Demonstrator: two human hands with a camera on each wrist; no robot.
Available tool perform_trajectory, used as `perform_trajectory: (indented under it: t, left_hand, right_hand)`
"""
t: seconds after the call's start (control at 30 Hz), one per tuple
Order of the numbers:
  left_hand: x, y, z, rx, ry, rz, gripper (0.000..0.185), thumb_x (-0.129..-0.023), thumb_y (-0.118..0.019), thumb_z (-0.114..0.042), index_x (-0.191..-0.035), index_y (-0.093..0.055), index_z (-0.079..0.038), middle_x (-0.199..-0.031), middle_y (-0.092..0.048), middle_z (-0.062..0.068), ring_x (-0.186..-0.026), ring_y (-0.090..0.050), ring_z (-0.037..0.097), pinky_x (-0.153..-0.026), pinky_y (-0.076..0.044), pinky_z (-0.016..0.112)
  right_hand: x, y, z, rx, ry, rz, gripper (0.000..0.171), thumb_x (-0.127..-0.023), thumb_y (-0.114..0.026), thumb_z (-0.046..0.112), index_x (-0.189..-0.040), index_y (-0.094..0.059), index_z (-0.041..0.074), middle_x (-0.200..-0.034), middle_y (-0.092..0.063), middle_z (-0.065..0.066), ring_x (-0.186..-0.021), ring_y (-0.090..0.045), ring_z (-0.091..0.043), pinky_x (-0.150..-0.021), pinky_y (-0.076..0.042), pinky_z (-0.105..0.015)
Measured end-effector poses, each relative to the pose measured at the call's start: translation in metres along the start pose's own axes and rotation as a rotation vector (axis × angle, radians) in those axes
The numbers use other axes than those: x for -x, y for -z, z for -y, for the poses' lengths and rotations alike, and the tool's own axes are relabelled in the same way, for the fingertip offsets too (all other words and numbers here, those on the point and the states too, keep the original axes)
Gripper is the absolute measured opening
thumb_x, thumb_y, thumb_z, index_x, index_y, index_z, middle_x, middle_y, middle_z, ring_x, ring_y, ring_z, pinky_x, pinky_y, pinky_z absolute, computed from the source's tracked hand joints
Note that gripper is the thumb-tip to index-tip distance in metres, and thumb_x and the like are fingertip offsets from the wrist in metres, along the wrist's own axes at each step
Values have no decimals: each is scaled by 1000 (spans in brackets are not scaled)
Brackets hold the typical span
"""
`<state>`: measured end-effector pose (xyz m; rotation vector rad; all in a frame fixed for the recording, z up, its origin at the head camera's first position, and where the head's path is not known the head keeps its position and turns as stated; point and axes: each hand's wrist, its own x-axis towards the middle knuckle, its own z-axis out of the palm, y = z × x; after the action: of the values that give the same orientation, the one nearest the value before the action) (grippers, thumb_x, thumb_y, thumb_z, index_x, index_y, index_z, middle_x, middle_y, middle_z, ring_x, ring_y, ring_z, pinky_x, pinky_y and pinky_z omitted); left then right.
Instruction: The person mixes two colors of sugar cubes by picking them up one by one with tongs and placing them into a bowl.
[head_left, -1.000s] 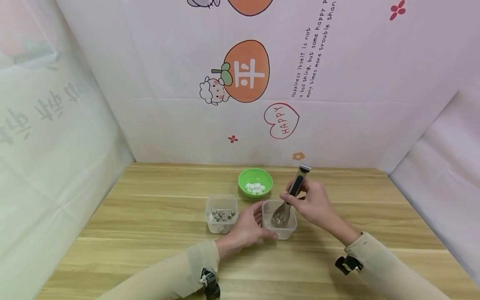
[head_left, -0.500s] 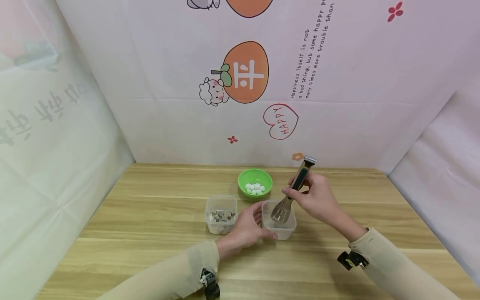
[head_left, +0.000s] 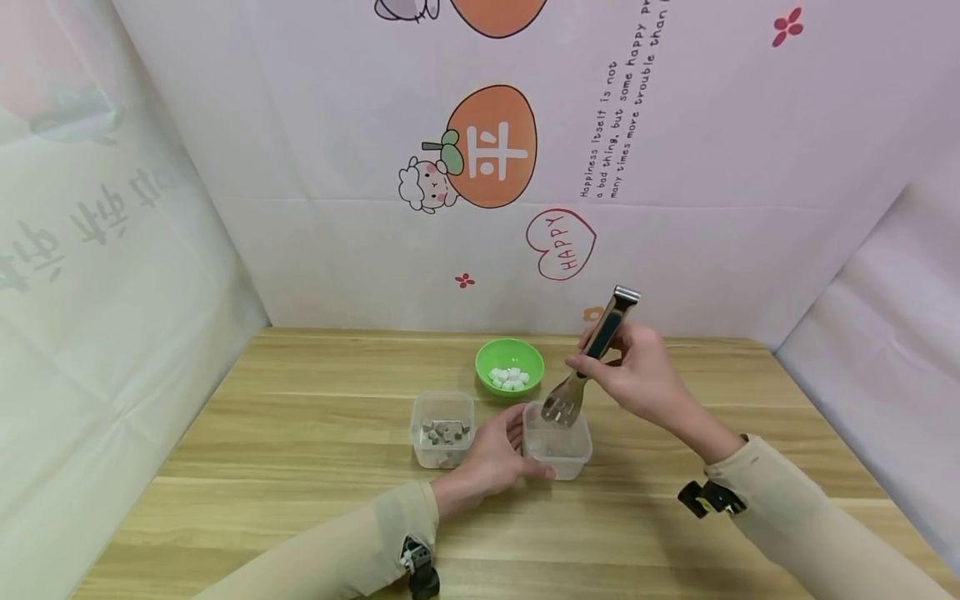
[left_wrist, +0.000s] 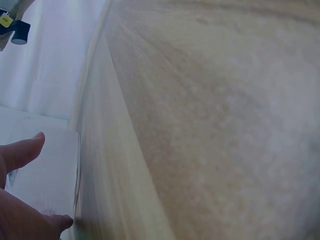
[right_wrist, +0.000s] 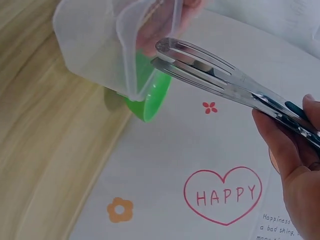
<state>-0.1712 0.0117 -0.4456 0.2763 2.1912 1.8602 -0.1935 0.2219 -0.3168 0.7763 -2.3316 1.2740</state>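
Observation:
My right hand [head_left: 637,379] grips metal tongs [head_left: 603,337] with dark handle inlays. The slotted tips [right_wrist: 172,52] are nearly together, with a small pale piece between them in the right wrist view; its kind is unclear. In the head view, the tips hang over the far rim of a clear plastic container [head_left: 558,469]. My left hand [head_left: 491,457] holds that container from its left side, thumb at the front and fingers at the back. In the left wrist view, the thumb and a finger [left_wrist: 25,152] lie against the container's pale wall [left_wrist: 55,175].
A second clear container [head_left: 418,412] with several small greyish cubes [head_left: 444,432] stands left of my left hand. Behind the containers is a green bowl [head_left: 534,354] holding several white pieces [head_left: 510,378]. A printed white cloth [head_left: 337,250] rises at the table's [head_left: 337,367] back edge.
The tongs have risen from deep inside the container to its far rim, with my right hand moving up and slightly right. My left hand and the container stay in place.

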Motion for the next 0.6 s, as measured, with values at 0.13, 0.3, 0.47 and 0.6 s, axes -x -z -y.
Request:
perform_trajectory:
  t: [0.13, 0.3, 0.47, 0.6]
  left_hand:
    - [0, 0, 0, 8, -7, 2, 104, -67, -96, 5, -157, -44, -2, -156, -52, 15, -143, -49, 31, -121, -41, 39]
    - [0, 0, -1, 14, -11, -1, 104, -66, -96, 6, -157, -44, -1, -156, -52, 14, -143, -50, 31, -120, -41, 38]
    - [1, -1, 0, 15, -15, -4, 104, -66, -96, 6, -156, -44, -1, -156, -52, 14, -143, -49, 32, -120, -41, 38]
    - [1, -1, 1, 17, -19, -1, 105, -66, -96, 6, -156, -44, 0, -156, -52, 15, -144, -49, 33, -120, -41, 38]
  right_hand:
    - [-7, 2, 4, -13, 3, 7, 20, -86, -86, -1, -93, -68, 1, -84, -71, -7, -74, -69, -13, -55, -62, -24]
    - [-16, 6, 8, -9, 2, 11, 20, -86, -86, -1, -94, -67, 2, -84, -71, -7, -72, -68, -15, -53, -61, -24]
    - [-24, 7, 10, -9, 9, -1, 19, -86, -86, -1, -93, -68, 2, -82, -71, -7, -70, -67, -14, -51, -58, -22]
    - [-30, 8, 9, 10, 13, -11, 20, -86, -86, 1, -94, -69, 2, -83, -71, -7, -70, -66, -15, -51, -56, -21]
